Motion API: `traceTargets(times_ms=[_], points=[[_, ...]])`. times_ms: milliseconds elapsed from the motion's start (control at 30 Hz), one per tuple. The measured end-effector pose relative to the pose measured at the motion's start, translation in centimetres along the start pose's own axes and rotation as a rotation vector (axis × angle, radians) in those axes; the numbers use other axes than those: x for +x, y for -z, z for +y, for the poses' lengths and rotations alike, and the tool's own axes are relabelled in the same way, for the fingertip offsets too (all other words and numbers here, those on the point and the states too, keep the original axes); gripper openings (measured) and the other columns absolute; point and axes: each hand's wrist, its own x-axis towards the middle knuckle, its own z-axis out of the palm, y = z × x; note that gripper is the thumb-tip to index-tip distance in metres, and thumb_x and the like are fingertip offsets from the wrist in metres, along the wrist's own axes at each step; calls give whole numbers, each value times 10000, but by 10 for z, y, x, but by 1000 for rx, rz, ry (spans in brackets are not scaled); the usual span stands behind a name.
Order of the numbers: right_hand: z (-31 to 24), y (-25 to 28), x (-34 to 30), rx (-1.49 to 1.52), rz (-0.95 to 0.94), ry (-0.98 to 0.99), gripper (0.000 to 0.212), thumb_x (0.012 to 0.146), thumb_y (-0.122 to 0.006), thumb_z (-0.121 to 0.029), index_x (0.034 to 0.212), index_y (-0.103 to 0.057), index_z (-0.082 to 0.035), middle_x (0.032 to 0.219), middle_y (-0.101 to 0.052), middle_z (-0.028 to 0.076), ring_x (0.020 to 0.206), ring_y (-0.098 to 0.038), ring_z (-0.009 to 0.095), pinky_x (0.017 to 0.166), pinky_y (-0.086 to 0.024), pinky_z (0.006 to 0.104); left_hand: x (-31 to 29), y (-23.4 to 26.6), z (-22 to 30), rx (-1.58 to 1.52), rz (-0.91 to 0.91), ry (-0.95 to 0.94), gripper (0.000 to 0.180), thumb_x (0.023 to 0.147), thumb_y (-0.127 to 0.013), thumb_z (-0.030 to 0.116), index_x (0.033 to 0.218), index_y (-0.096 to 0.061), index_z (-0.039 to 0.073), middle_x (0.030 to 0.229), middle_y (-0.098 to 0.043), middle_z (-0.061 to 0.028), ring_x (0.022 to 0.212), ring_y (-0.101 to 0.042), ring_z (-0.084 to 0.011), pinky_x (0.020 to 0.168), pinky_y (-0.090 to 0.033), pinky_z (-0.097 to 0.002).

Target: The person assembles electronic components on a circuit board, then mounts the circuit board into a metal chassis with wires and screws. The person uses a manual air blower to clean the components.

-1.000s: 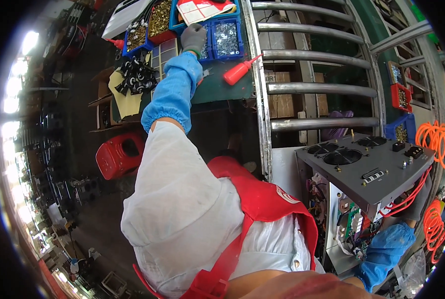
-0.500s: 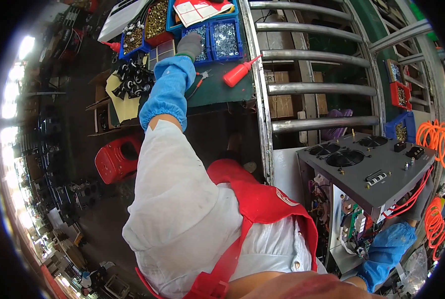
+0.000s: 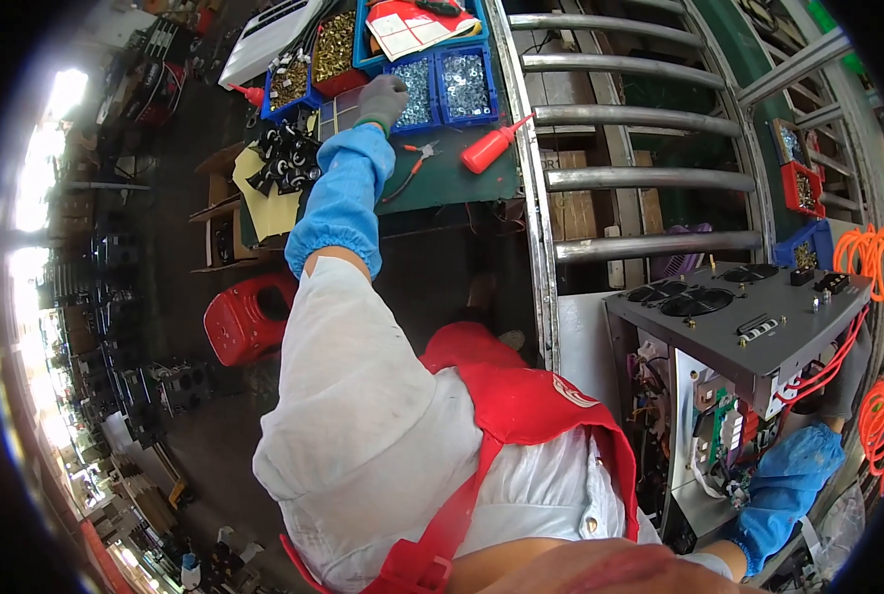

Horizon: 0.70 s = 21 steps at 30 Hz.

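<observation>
My left hand (image 3: 382, 102), in a grey glove with a blue sleeve cover, is at the left edge of a blue bin of small silver hardware (image 3: 414, 91). Its fingers are curled together; whatever they may hold is hidden. A second blue bin of silver pieces (image 3: 464, 84) adjoins it. My right hand (image 3: 844, 381), also grey-gloved, is at the far right beside the grey metal panel (image 3: 729, 322) of an electrical unit, next to red wires (image 3: 826, 364). Its fingers are hidden. The panel carries black fans (image 3: 697, 301); circuit boards (image 3: 724, 421) show beneath it.
A red squeeze bottle (image 3: 486, 150) and orange-handled cutters (image 3: 417, 168) lie on the green bench. Brass pieces (image 3: 335, 45) fill bins behind. Black parts (image 3: 288, 158) lie to the left. A metal roller rack (image 3: 650, 178) runs alongside; a red stool (image 3: 244, 322) stands below.
My left hand has drawn back slightly leftward from over the silver hardware to its bin's edge. The whole view has shifted a little. My right hand stays beside the unit.
</observation>
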Motion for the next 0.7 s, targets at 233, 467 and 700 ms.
traceTargets(times_ms=[233, 467, 700], points=[[6, 2, 3, 59, -93, 55, 481, 944, -491, -231, 1335, -440, 44, 1223, -572, 126, 1064, -580, 189, 882, -471, 296, 25, -34, 21, 519, -268, -87, 241, 788, -610, 191, 1012, -696, 163, 1248, -575, -114, 1094, -587, -314, 915, -489, -401], [15, 5, -1, 208, 66, -206, 436, 960, -479, -241, 1303, -478, 28, 1147, -591, 107, 1023, -588, 184, 858, -479, 291, 3, -10, 31, 141, 94, 39, 179, 835, -568, 113, 960, -675, 42, 957, -692, -160, 889, -672, -309, 803, -549, -392], [23, 1, 16, 181, -31, -91, 357, 960, -488, -198, 1233, -543, 26, 1044, -631, 91, 935, -609, 176, 814, -482, 282, -38, 36, 46, -1410, -76, 290, 208, 871, -581, -20, 1075, -575, -59, 967, -664, -184, 813, -667, -238, 667, -568, -274]])
